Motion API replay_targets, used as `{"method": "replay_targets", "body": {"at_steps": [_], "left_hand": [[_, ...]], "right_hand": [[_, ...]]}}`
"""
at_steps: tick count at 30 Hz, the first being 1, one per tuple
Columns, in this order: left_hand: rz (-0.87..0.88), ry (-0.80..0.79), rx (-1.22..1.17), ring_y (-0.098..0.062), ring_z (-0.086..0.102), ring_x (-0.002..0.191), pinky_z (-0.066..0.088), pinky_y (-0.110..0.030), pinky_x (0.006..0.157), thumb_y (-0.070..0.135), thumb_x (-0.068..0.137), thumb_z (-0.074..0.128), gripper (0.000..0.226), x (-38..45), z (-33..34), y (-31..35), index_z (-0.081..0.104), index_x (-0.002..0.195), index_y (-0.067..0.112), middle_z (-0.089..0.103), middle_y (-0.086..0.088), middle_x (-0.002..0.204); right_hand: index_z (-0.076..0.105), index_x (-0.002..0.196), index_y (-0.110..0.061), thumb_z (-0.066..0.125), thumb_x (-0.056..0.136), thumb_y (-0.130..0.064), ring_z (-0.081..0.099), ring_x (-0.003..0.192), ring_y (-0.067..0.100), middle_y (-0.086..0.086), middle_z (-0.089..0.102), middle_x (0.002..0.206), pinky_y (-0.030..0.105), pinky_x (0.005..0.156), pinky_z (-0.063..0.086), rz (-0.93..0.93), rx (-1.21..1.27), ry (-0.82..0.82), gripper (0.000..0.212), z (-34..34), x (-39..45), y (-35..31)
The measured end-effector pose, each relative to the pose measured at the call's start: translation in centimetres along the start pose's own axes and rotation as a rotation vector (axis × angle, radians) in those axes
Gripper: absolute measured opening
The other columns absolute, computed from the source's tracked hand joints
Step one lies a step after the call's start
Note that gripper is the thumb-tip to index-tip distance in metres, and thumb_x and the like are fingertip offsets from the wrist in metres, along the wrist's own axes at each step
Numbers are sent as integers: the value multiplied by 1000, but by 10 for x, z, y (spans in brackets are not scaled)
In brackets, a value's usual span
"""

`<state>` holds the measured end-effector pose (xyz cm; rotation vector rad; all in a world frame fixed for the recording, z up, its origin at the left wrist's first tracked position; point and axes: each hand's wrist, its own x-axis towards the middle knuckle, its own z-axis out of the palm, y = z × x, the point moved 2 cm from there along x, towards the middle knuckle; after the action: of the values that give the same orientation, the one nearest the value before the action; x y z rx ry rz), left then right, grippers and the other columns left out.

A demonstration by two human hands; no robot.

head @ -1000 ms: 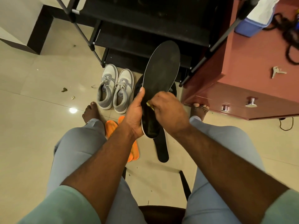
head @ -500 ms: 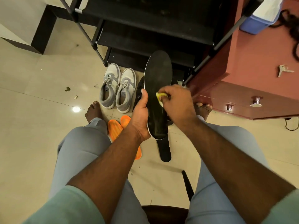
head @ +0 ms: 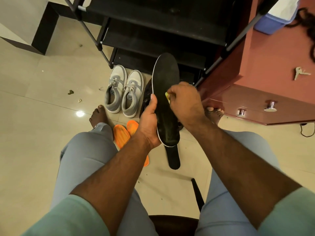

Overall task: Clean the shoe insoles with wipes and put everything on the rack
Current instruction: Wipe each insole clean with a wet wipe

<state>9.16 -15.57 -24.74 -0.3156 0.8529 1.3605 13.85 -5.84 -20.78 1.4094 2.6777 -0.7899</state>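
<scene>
Insole (head: 166, 92), black, stands upright above the floor: your left hand (head: 150, 123) grips its heel edge, your right hand (head: 183, 101) pinches a yellow wipe (head: 167, 95) against mid-sole. Brace firmly; wipe full-length, toe included.

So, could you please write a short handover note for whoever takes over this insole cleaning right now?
Left hand grips the black insole by its heel end, held up in front of the rack.
Right hand pinches a yellow wipe against the insole's middle.
On the floor: a second black insole, two orange insoles, a pair of grey sneakers and a dark shoe behind the hands.
Done: wiping of this insole is under way.
Left: finish it, wipe the others if they still need it, then put everything on the rack; nothing shows on its shelves yet.
</scene>
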Motion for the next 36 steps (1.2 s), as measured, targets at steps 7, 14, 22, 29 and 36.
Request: {"method": "replay_targets", "body": {"at_steps": [7,14,22,29,36], "left_hand": [[63,61,-67,-28,59,123,53,-43,93,66,98,28,75,4,-8,8,56,136,7,62,-12,129],[-30,19,-16,-30,62,107,47,-43,97,61,98,35,63,1,3,-10,62,130,13,66,-15,120],[-2,90,-13,-27,69,99,54,-42,88,68,97,25,77,4,-7,7,65,119,6,74,-13,102],[-91,110,87,-32,69,103,55,-46,92,64,98,30,68,5,-4,3,67,120,12,71,-18,114],[-98,244,217,-30,74,81,57,-41,73,55,103,32,60,4,-17,26,66,115,6,75,-18,98]], "right_hand": [[69,105,-17,58,91,-15,52,78,10,2,66,102,21,71,43,-3,-16,-282,18,4,-36,5],[68,108,-11,52,93,-12,58,96,21,8,60,107,23,80,41,16,8,13,21,-6,-3,12],[59,127,-23,64,88,-24,49,108,14,0,52,117,22,87,37,-110,74,-330,40,5,-50,13],[60,126,-22,57,90,-11,52,111,24,6,49,122,30,91,44,-177,-124,-218,38,8,-34,22],[72,104,-6,66,75,8,62,84,31,14,61,94,36,70,51,-465,9,-255,33,16,-59,15]]}}
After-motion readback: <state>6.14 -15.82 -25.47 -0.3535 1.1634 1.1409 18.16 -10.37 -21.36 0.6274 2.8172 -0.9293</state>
